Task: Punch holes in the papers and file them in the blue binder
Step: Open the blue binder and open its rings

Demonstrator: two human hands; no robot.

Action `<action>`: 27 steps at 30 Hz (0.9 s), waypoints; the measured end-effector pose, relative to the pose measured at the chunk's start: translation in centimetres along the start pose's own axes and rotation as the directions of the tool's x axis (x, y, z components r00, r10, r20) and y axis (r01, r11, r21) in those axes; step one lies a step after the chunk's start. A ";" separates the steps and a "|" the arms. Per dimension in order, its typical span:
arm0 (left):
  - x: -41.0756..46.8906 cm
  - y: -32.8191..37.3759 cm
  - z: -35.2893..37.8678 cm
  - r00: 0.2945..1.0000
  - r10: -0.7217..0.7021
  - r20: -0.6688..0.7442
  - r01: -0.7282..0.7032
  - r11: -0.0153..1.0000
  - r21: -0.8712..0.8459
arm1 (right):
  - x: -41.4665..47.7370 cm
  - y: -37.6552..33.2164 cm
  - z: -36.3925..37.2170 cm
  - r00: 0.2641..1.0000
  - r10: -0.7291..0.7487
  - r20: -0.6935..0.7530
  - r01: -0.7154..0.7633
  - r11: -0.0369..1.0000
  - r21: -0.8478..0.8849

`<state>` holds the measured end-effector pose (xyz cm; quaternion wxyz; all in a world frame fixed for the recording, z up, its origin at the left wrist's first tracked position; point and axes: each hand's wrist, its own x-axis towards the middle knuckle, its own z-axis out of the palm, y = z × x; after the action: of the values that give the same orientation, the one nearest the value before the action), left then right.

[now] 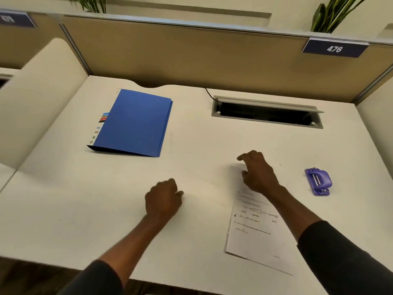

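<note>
Hands empty: left hand (163,199) curled, right hand (258,172) on papers (255,233).

i count one blue binder (136,122), one hole punch (318,181), one printed paper sheet (255,231), two hands.

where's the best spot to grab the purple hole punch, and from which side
Grip the hole punch across its long sides, coming from above with the right hand, which is nearest. It lies flat on the desk, lever up, nothing beside it, so both flanks look free for fingers.
</note>
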<state>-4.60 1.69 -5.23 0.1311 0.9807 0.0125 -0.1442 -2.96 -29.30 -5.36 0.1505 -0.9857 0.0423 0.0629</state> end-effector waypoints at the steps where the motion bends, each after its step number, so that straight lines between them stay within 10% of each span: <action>1: 2.0 -1.5 -1.2 0.997 0.002 -0.082 -0.001 1.000 0.015 | -0.1 -1.5 0.8 1.000 -0.023 0.011 0.023 1.000 0.008; 7: 12.0 -10.3 -5.8 0.930 -0.061 -0.361 0.066 0.998 0.000 | 0.2 -10.9 4.8 0.983 -0.144 0.113 0.138 0.989 0.058; 13: 15.4 -15.4 -6.9 0.907 0.237 -0.349 -0.169 0.962 0.214 | 3.0 -18.2 7.4 0.960 -0.247 0.132 0.237 0.968 0.082; 27: 19.0 -22.2 -6.5 0.875 0.326 -0.358 -0.293 0.945 0.145 | 8.6 -22.2 10.7 0.895 -0.414 0.169 0.434 0.895 -0.106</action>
<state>14.07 24.54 -10.34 0.1053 0.9840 -0.1260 0.0695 6.64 -5.52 -10.18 0.0930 -0.9722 -0.1892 0.1016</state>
